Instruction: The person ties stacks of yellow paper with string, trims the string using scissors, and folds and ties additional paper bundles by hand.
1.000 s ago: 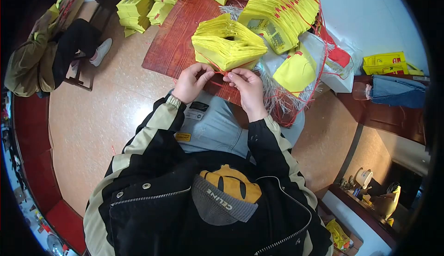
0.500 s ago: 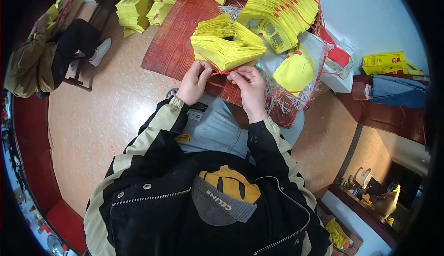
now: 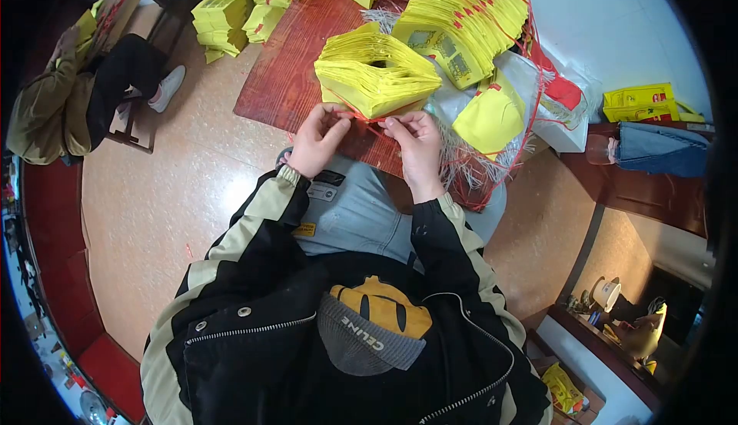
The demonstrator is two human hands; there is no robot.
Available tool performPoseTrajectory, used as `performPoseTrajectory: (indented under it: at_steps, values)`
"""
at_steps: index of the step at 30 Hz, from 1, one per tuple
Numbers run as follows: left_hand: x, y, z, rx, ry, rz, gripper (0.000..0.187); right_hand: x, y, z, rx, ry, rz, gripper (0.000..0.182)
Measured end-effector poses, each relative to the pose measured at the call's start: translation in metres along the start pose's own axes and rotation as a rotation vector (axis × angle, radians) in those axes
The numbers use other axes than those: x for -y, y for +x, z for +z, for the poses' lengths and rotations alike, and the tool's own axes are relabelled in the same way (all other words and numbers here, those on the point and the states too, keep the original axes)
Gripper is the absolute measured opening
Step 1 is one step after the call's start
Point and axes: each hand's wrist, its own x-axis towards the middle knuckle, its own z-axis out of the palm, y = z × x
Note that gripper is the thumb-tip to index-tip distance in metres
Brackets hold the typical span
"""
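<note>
A thick bundle of folded yellow paper pieces (image 3: 377, 79) stands near the front edge of the red-brown wooden table (image 3: 280, 71), its middle spread apart into a gap. Red string (image 3: 370, 123) runs along the near side of the bundle. My left hand (image 3: 320, 139) pinches the string just left of the bundle's near corner. On the other side, my right hand (image 3: 415, 148) has thumb and forefinger closed on the same string. Both hands are close against the bundle, and the fingertips partly hide the string.
More yellow folded stacks (image 3: 465, 29) lie at the back right, with red strings over them. A loose yellow piece (image 3: 490, 121) rests on pale fringed strands (image 3: 469, 165). Further yellow stacks (image 3: 221, 21) stand beyond the table's left. Another person (image 3: 84, 94) sits at the far left.
My left hand has shifted slightly left and turned a little, its fingers still pinched. The right hand and the bundle are almost unmoved.
</note>
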Motion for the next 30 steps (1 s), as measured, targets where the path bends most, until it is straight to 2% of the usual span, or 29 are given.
performPoseTrajectory:
  at_steps: [3,5,8,10,11,13,17,20,28,30]
  values:
    - [-0.008,-0.004,0.006,0.062,0.149,0.022,0.043,-0.001,0.0,0.001,0.008,-0.002,-0.002,0.021]
    - [-0.007,0.0,0.01,0.058,0.137,0.006,0.046,-0.001,-0.001,0.003,0.011,0.013,0.003,0.021]
    - [-0.001,0.005,0.015,0.024,0.094,0.007,0.043,-0.004,-0.001,0.004,0.023,0.017,0.008,0.02]
    - [0.006,0.008,0.021,-0.032,-0.113,0.069,0.041,-0.007,0.0,0.004,0.031,0.006,0.007,0.02]
    - [0.008,0.008,0.021,-0.032,-0.113,0.07,0.041,-0.008,0.001,0.004,0.031,0.013,0.006,0.02]
    - [0.002,0.006,0.023,-0.016,-0.11,-0.023,0.037,-0.006,0.0,0.005,0.03,0.02,0.005,0.021]
    - [0.002,0.003,0.016,-0.049,-0.101,-0.011,0.029,-0.002,0.0,0.003,0.026,0.015,0.013,0.02]
    - [0.0,0.0,0.005,-0.111,0.037,-0.069,0.013,0.0,0.0,0.003,0.021,0.005,0.013,0.02]
    - [-0.007,-0.002,-0.009,-0.158,0.023,-0.097,0.006,-0.003,0.0,0.006,0.04,0.02,-0.002,0.019]
    - [0.0,-0.003,-0.013,-0.169,0.093,-0.05,0.007,-0.003,0.0,0.006,0.039,0.021,0.013,0.019]
